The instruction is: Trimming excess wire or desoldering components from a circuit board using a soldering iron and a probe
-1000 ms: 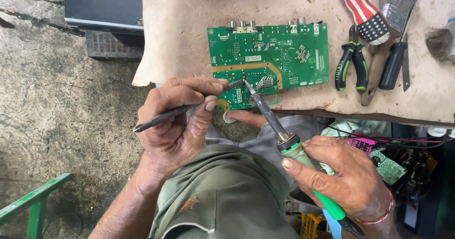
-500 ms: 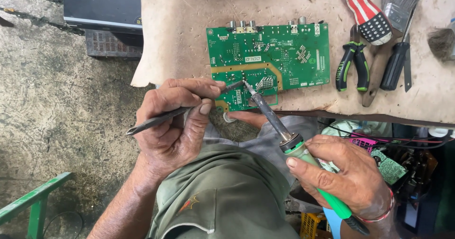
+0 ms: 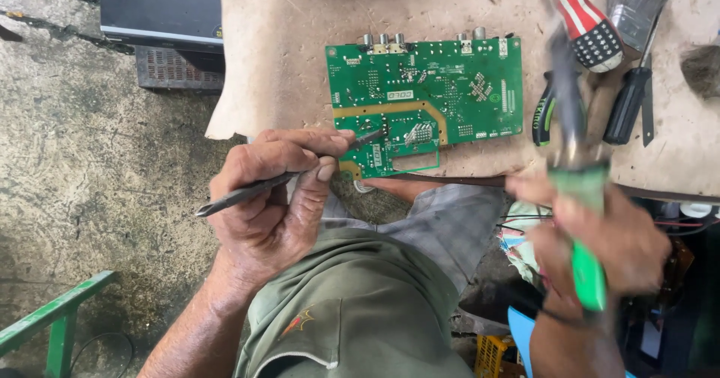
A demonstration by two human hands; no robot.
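Step in hand: rework on the green board point(image 3: 427, 97), which lies flat on the counter point(image 3: 300, 48) near its front edge. Left hand point(image 3: 274, 198), fingers closed on dark tweezers point(image 3: 289, 175), tip touching the board's lower left corner. Right hand point(image 3: 592, 235) grips the green-handled iron point(image 3: 581, 220), blurred. Next move, as judged: bring the iron tip down beside the tweezers, steadily. Versus 0.5 s ago: the iron has lifted off the board and swung right, over the pliers point(image 3: 544, 115); tweezers unchanged.
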